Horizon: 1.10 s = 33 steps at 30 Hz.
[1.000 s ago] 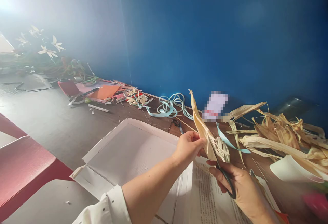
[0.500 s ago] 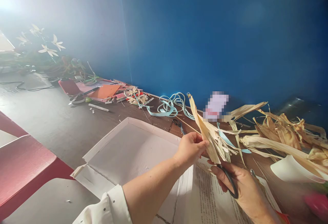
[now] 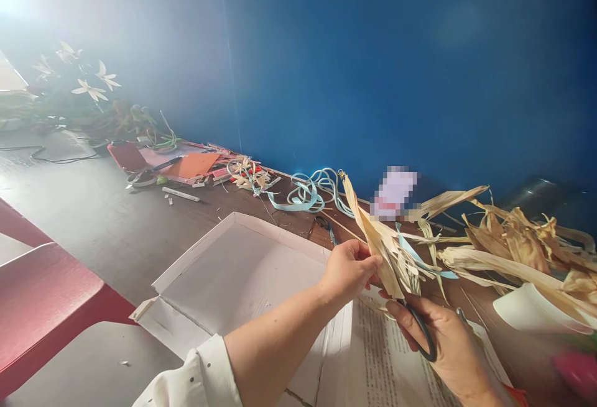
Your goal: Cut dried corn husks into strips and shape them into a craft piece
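Between the thumb and fingers of my left hand (image 3: 351, 268) is a dried corn husk (image 3: 368, 227), long and pale yellow, its narrow tip pointing up and away. My right hand (image 3: 443, 332) is closed around a pair of scissors (image 3: 424, 331) with dark handles. The scissors sit at the husk's lower end; their blades are mostly hidden by the husk and my fingers. Beyond both hands lie thin husk strips (image 3: 413, 264) and a light blue ribbon piece (image 3: 410, 253). Under my hands is a printed sheet (image 3: 380, 357).
A shallow white cardboard box lid (image 3: 242, 264) lies left of my hands. More dried husks (image 3: 522, 239) and a white cup (image 3: 527, 307) are at the right. Blue cord (image 3: 321, 189), another pair of scissors (image 3: 324, 225) and paper scraps line the blue wall (image 3: 373, 71).
Almost nothing differs. My right hand and the scissors have shifted very slightly to the right; the left hand keeps its hold on the husk.
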Each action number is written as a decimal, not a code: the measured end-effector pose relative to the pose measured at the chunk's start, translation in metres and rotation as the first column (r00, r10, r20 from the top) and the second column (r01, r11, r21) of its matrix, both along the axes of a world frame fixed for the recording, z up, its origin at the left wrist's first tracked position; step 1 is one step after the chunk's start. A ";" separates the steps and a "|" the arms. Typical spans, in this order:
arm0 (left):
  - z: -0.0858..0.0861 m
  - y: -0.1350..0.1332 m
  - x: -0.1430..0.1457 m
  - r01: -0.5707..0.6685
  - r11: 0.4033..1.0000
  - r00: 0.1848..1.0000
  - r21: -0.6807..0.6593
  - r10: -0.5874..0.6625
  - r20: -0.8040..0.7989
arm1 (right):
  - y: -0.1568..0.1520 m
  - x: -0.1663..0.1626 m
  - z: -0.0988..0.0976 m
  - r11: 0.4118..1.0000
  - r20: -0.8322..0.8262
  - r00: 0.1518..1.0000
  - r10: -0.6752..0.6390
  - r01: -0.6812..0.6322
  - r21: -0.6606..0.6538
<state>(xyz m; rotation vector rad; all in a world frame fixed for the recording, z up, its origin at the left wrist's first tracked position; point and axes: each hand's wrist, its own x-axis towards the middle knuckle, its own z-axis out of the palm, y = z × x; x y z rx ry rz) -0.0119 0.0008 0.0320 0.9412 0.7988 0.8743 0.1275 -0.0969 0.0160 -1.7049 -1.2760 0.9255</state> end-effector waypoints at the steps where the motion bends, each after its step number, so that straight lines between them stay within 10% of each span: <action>1: 0.001 0.000 0.000 0.002 1.000 1.000 -0.004 -0.002 0.003 | 0.000 0.000 0.000 1.000 -0.004 1.000 -0.008 0.008 0.002; 33: 0.001 -0.003 0.000 0.062 0.991 0.996 -0.115 -0.054 0.075 | 0.000 -0.001 0.003 0.998 0.056 0.998 0.041 -0.044 0.040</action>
